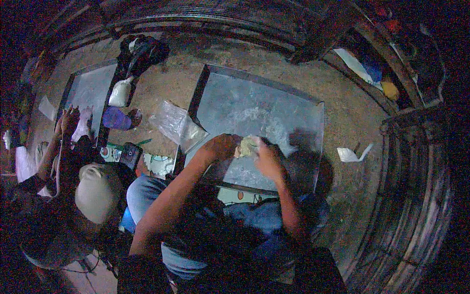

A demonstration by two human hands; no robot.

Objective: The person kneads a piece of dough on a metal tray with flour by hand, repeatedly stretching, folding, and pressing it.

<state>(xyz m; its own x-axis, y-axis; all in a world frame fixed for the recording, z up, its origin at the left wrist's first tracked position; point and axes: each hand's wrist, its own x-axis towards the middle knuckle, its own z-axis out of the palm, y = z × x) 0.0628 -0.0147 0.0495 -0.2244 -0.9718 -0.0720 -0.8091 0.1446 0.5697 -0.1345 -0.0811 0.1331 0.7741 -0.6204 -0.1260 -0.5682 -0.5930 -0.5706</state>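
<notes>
A pale, uneven lump of dough (247, 146) is held up between my two hands, above a wide metal tray (230, 103). My left hand (223, 147) closes round the lump's left side. From the right, my right hand (269, 159) grips it, its fingers slightly smeared by motion. White flour (257, 116) lies scattered across the tray's middle and right part. Parts of the dough are hidden by my fingers.
Left of the tray lie a clear plastic bag (171, 120), a purple container (116, 118) and a bag of white powder (120, 93). A co-worker's hands (68, 120) are at a second tray (93, 81). White packets (348, 155) lie at right.
</notes>
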